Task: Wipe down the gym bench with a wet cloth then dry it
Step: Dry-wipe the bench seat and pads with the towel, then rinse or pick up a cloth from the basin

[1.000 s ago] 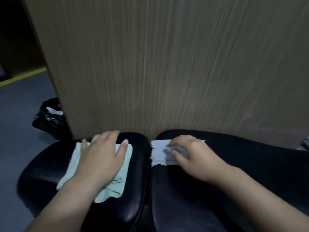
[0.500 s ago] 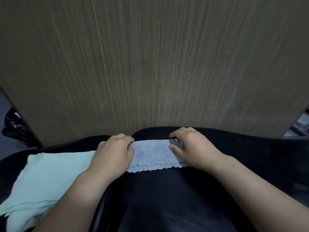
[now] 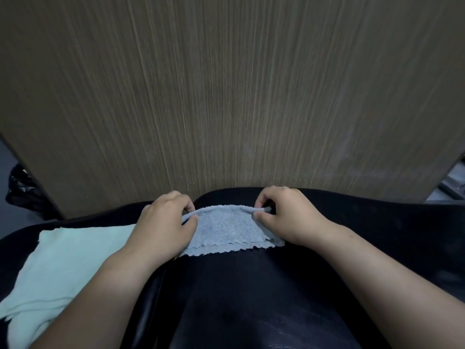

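- Now both hands are on one cloth: the left hand [image 3: 164, 224], which a second ago lay flat on the mint cloth [image 3: 63, 260], has crossed over to the grey-blue cloth [image 3: 226, 229]
- Left hand: thumb and curled fingers pinch the cloth's far left corner
- Right hand [image 3: 289, 219]: thumb and forefinger nip the far right corner; half a second ago it was only resting on that end
- Between the two pinches, the far edge of the grey-blue cloth is raised off the pad in a shallow arch; the near, zigzag-cut edge lies flat on the gym bench [image 3: 251, 298]
- Cloth position: far side of the right-hand black pad, close to the wooden panel [image 3: 226, 96]
- Mint cloth is let go, spread loose over the left pad, with no hand on it
- Black bag [image 3: 20, 192] sits on the floor at far left, beyond the panel's edge
- Cannot tell from the picture which cloth is the wet one
- Reading: looks like the cloth is being opened or refolded ahead of a pass; most of the near pad shows no cloth on it, so I judge the bulk of the wiping or drying is yet to come
- Watch: a two-corner pinch gives little pressure; a flat palm would be needed for the actual stroke
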A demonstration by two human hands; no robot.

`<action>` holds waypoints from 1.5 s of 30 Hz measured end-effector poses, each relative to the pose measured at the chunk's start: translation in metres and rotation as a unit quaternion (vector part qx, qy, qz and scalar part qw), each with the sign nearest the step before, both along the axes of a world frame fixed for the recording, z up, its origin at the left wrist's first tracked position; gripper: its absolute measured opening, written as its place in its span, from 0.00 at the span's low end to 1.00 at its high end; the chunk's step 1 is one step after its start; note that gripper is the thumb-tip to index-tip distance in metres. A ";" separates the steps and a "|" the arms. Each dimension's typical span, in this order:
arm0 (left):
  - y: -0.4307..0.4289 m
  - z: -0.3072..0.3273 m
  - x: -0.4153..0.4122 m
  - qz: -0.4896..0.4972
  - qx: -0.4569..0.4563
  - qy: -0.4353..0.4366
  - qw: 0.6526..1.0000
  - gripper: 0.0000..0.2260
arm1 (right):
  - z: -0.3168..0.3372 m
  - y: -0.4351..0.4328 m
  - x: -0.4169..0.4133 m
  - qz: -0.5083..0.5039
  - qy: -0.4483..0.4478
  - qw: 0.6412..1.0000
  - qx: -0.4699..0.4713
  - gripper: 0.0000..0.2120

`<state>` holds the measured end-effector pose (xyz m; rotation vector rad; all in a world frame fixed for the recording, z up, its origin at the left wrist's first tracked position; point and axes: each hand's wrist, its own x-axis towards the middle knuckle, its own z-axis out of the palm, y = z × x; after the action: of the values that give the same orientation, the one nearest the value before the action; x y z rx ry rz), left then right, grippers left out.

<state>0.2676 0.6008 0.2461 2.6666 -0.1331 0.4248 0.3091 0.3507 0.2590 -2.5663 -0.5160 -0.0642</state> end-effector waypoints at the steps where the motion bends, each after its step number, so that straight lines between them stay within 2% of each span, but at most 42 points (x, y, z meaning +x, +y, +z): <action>1: 0.000 0.002 -0.002 0.001 -0.014 -0.002 1.000 0.05 | 0.001 0.000 -0.003 -0.007 0.005 1.000 0.023 0.03; 6: 0.000 0.018 -0.013 0.007 -0.128 -0.001 0.992 0.06 | 0.009 -0.007 -0.013 -0.023 -0.015 0.991 0.129 0.09; 11: -0.002 0.027 -0.023 -0.004 -0.224 -0.034 0.974 0.10 | 0.020 -0.018 -0.028 0.015 -0.055 0.984 0.170 0.11; 14: -0.003 0.031 -0.031 -0.043 -0.215 -0.037 0.975 0.11 | 0.027 -0.025 -0.038 0.038 -0.087 0.979 0.179 0.11; 17: -0.009 0.037 -0.043 -0.084 -0.176 -0.046 0.980 0.18 | 0.035 -0.031 -0.050 0.059 -0.109 0.974 0.188 0.16; 19: -0.017 0.042 -0.051 -0.099 -0.166 -0.064 0.979 0.21 | 0.043 -0.035 -0.060 0.064 -0.111 0.972 0.198 0.15; 24: -0.043 0.054 -0.075 -0.102 -0.192 -0.110 0.970 0.13 | 0.063 -0.052 -0.086 0.055 -0.110 0.966 0.227 0.11; 30: -0.089 0.075 -0.116 -0.164 -0.167 -0.161 0.959 0.15 | 0.090 -0.104 -0.137 0.066 -0.144 0.958 0.238 0.15; 38: -0.204 0.084 -0.180 -0.312 -0.246 -0.073 0.915 0.19 | 0.087 -0.228 -0.244 0.001 -0.164 0.955 0.248 0.17; 45: -0.301 0.069 -0.209 -0.380 -0.222 0.019 0.898 0.24 | 0.069 -0.318 -0.327 -0.076 -0.130 0.940 0.306 0.18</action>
<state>0.0585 0.3000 0.3153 1.9643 -0.9110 0.1163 -0.0180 0.0328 0.3278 -1.9825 -0.3214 -0.5396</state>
